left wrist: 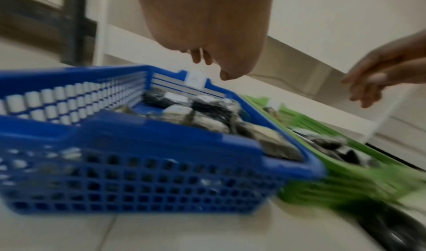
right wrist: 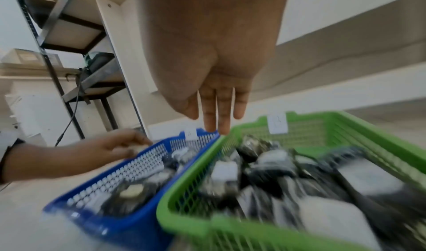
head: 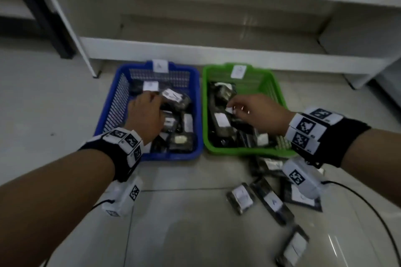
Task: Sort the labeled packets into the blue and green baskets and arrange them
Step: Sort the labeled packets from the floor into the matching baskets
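Observation:
A blue basket and a green basket sit side by side on the tiled floor. Each has a white tag on its far rim and holds several dark packets with white labels. My left hand hovers over the blue basket; in the left wrist view its fingers hang loosely curled and hold nothing. My right hand is above the green basket, fingers straight and pointing down, with nothing in them. Loose labeled packets lie on the floor in front of the green basket.
A white shelf base runs just behind both baskets. A black metal leg stands at the far left. A black cable curves over the floor at the right, beside another loose packet.

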A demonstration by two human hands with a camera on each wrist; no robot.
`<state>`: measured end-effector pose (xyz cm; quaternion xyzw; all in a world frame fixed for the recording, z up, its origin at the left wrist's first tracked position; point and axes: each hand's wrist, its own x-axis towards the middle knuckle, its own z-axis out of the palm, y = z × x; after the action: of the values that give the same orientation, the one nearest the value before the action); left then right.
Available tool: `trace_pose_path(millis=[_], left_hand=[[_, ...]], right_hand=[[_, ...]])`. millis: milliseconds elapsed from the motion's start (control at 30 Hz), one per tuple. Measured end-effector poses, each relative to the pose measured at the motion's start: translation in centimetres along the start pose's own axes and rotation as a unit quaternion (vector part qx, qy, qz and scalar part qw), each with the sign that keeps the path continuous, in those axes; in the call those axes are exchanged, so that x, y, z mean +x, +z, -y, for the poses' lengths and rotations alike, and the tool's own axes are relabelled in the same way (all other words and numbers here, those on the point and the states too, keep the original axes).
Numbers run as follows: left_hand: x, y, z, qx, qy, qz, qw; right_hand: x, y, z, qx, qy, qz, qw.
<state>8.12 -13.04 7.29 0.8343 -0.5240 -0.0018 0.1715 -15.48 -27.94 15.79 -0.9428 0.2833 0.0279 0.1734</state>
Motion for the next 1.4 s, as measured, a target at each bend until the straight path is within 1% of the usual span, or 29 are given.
trace_pose_path(millis=[67, 133, 233, 300, 333, 367, 400, 467, 500, 533, 600, 667, 733, 800, 867, 1000, 1033, 1100, 1133, 1233, 1300, 1333, 1400], left_hand=[[-1.3, 0.0, -3.6, -0.033, 0.109, 0.049, 0.992], [-3.5, 0.7, -7.7, -0.046, 0.211, 0.112, 0.97], [-6.9, 2.9, -12.5, -0.031, 0.339, 0.187, 0.922], [-9.1, 5.3, -15.2, -0.006, 0.425, 0.229, 0.876], [-10.2, 6.3, -16.4, 0.01, 0.447, 0.244, 0.861], [-11.1, 7.2, -17.0, 0.027, 0.446, 0.257, 0.857], [-11.9, 8.0, -17.4, 0.04, 0.422, 0.27, 0.864], [-12.7, 9.3, -17.5, 0.054, 0.34, 0.301, 0.89], [-12.8, 9.8, -17.3, 0.056, 0.299, 0.313, 0.9], [-12.7, 10.2, -17.1, 0.05, 0.269, 0.32, 0.907], [-12.4, 10.9, -16.6, 0.019, 0.238, 0.324, 0.916], [-12.0, 11.6, -16.2, -0.016, 0.204, 0.346, 0.916], [-11.9, 11.9, -16.1, -0.041, 0.167, 0.37, 0.913], [-11.8, 12.0, -16.1, -0.051, 0.163, 0.367, 0.914], [-12.1, 11.9, -16.0, -0.073, 0.177, 0.356, 0.915], [-12.5, 10.7, -15.2, -0.105, 0.243, 0.338, 0.903], [-12.5, 10.3, -15.0, -0.112, 0.252, 0.329, 0.903], [-12.4, 9.5, -14.7, -0.125, 0.254, 0.297, 0.912], [-12.2, 9.1, -14.6, -0.134, 0.262, 0.27, 0.917], [-10.9, 8.2, -14.2, -0.143, 0.337, 0.162, 0.916], [-9.2, 7.7, -14.0, -0.148, 0.355, 0.103, 0.917], [-8.1, 7.2, -14.0, -0.159, 0.338, 0.08, 0.924], [-5.8, 6.2, -14.1, -0.197, 0.267, 0.034, 0.943]], right_hand=[[-3.5, 0.7, -1.5, -0.013, -0.017, 0.007, 1.0], [-7.3, 2.1, -3.0, -0.025, -0.053, 0.015, 0.998], [-12.6, 4.9, -5.0, -0.036, -0.097, 0.022, 0.994], [-15.8, 7.1, -6.7, -0.028, -0.097, 0.039, 0.994], [-17.1, 8.2, -7.6, -0.026, -0.09, 0.057, 0.994], [-18.0, 9.1, -8.3, -0.027, -0.081, 0.078, 0.993], [-18.8, 9.9, -9.1, -0.036, -0.071, 0.102, 0.992], [-20.3, 11.1, -10.6, -0.052, -0.048, 0.158, 0.985], [-20.7, 11.3, -11.2, -0.052, -0.038, 0.176, 0.982], [-21.0, 11.5, -11.5, -0.047, -0.029, 0.182, 0.982], [-21.2, 11.8, -11.9, -0.031, -0.017, 0.171, 0.985], [-20.7, 11.9, -11.7, -0.012, -0.001, 0.173, 0.985], [-20.0, 12.2, -11.2, 0.003, 0.014, 0.194, 0.981], [-19.1, 13.0, -10.6, 0.002, 0.021, 0.221, 0.975], [-18.5, 14.1, -10.1, -0.014, 0.028, 0.239, 0.971], [-17.8, 15.6, -9.5, -0.042, 0.054, 0.247, 0.967], [-17.6, 15.8, -9.5, -0.049, 0.06, 0.249, 0.965], [-17.2, 15.5, -9.2, -0.066, 0.054, 0.243, 0.966], [-17.0, 15.3, -9.2, -0.067, 0.044, 0.234, 0.969], [-16.5, 14.3, -9.1, -0.031, 0.007, 0.184, 0.982], [-16.2, 13.8, -9.1, -0.002, -0.021, 0.147, 0.989], [-16.0, 13.4, -9.1, 0.019, -0.037, 0.126, 0.991], [-15.5, 12.8, -9.1, 0.06, -0.043, 0.087, 0.993]])
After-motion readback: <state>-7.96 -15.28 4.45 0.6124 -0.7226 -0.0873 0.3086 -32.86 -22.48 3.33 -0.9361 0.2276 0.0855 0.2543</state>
